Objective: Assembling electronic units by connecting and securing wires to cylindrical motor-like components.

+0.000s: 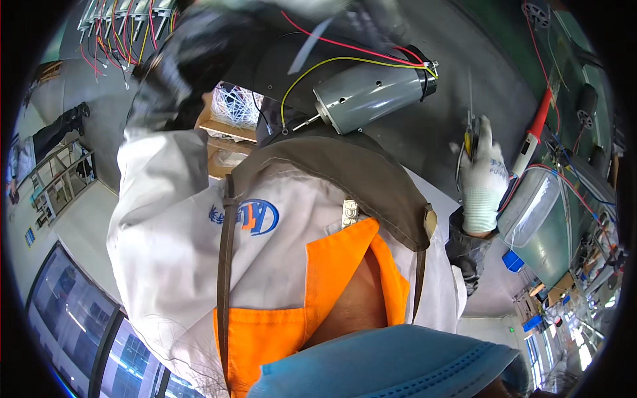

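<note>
A grey cylindrical electric motor (375, 93) lies on the dark worktop in front of me, its thin shaft pointing lower left. Red and yellow wires (345, 60) run from its black end cap. My left hand (312, 6), pale-gloved and smeared by motion, is at the top edge above the motor. A blurred translucent strip (310, 46) shows below it; whether the hand holds it is unclear. Right of the motor, my right hand (483, 166), in a white glove, is closed on a slim hand tool (468, 140) with some yellow on it, its thin metal end pointing away.
A box of white plastic strips (237, 106) stands at the worktop's near edge, close to my body. Several motors with loose wires (126, 20) are at the upper left. A red-and-white pen-shaped tool (536, 126) lies at the right, beside a grey cylinder (531, 205).
</note>
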Tool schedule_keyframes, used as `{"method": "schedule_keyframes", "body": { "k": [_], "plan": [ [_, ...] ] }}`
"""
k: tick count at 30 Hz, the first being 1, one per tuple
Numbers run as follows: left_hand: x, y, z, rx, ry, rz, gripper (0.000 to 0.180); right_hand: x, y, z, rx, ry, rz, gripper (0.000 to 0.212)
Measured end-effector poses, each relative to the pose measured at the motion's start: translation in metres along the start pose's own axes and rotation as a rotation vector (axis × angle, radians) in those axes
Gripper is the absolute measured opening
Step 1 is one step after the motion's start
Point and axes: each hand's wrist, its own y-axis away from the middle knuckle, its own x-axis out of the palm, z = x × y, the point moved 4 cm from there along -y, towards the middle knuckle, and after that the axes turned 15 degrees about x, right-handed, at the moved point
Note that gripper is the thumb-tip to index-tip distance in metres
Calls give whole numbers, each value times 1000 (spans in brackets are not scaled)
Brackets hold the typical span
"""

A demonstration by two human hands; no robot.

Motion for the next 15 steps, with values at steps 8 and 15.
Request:
{"method": "schedule_keyframes", "body": {
  "k": [8,15],
  "plan": [
    [93,49,93,88,-1194,-507,57,53,4,79,301,-1233,925,38],
    [-29,-42,108,-302,-894,-1038,41,25,-127,115,158,-1659,371,34]
  ]
}}
